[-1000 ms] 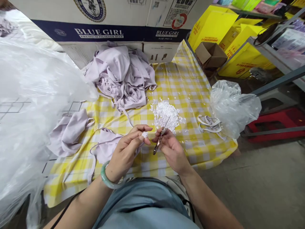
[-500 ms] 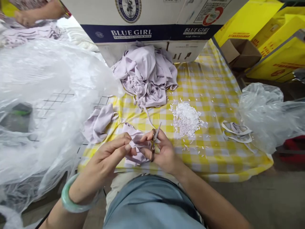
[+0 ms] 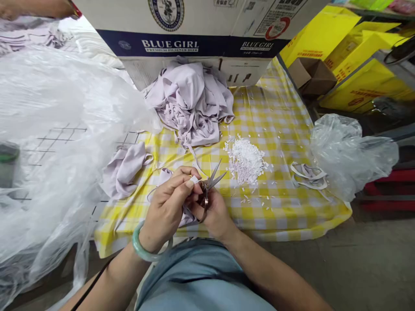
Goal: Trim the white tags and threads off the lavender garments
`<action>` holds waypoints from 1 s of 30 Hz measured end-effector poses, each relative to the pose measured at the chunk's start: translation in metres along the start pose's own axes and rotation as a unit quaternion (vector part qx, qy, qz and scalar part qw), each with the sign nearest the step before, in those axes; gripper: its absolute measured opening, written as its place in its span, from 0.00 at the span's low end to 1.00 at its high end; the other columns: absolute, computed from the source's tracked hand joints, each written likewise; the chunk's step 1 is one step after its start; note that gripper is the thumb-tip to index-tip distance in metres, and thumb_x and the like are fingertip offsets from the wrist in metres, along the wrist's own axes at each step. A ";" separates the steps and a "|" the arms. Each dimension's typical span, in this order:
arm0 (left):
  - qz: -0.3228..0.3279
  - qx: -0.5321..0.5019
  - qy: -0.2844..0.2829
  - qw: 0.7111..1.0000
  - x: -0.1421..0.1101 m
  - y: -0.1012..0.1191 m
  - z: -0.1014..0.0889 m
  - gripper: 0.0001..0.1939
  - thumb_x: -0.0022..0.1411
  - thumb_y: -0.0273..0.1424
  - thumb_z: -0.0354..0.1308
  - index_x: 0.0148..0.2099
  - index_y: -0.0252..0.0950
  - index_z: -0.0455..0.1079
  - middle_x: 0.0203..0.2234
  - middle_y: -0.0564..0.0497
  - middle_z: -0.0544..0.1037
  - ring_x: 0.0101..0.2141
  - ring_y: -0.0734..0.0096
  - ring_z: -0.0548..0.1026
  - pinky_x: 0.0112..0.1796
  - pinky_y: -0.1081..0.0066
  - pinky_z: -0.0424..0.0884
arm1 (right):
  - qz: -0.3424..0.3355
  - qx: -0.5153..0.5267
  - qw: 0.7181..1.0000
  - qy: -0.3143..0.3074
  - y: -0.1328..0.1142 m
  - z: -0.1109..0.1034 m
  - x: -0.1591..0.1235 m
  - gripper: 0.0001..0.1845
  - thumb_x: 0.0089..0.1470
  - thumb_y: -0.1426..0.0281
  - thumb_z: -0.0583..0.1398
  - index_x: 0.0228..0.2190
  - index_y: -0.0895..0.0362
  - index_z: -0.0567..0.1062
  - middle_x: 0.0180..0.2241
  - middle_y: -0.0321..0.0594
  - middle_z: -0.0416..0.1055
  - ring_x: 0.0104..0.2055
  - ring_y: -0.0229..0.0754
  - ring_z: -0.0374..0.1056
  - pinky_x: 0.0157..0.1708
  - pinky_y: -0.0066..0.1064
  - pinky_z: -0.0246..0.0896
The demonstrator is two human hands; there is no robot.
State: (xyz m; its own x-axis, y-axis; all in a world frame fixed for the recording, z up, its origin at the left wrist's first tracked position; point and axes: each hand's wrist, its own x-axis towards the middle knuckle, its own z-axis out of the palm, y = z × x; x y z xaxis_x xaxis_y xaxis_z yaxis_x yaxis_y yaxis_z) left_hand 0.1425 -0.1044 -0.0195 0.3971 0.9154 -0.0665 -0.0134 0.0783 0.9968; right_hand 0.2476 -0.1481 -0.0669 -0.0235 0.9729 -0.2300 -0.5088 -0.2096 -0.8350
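Scissors and a white tag above the tabletop's near edge

Left hand pinches the small, squarish tag; right hand holds the metal scissors, blades parted toward one and two o'clock. Lilac cloth is heaped at twelve; a brown box at two stands open, contents hidden.

scissors left of scraps; carton behind fabric pile

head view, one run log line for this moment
left hand: pinching small white piece | right hand: holding scissors, blades open | white snippets: heaped on checked cloth
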 end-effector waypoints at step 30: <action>0.101 0.070 -0.162 0.979 0.003 -0.040 0.049 0.15 0.70 0.25 0.43 0.31 0.36 0.65 0.38 0.47 0.63 0.47 0.66 0.61 0.47 0.68 0.62 | -0.175 -0.600 0.776 0.084 -0.040 -0.088 -0.060 0.28 0.42 0.45 0.65 0.18 0.56 0.66 0.17 0.32 0.63 0.26 0.38 0.58 0.37 0.35 0.49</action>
State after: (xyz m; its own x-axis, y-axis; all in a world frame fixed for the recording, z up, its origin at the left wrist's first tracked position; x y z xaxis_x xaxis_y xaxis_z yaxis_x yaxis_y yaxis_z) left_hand 0.1893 -0.1244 -0.0573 0.6705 0.7311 0.1263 -0.0038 -0.1668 0.9860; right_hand 0.3452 -0.2072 -0.0636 0.0991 0.9856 0.1373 0.7118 0.0262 -0.7019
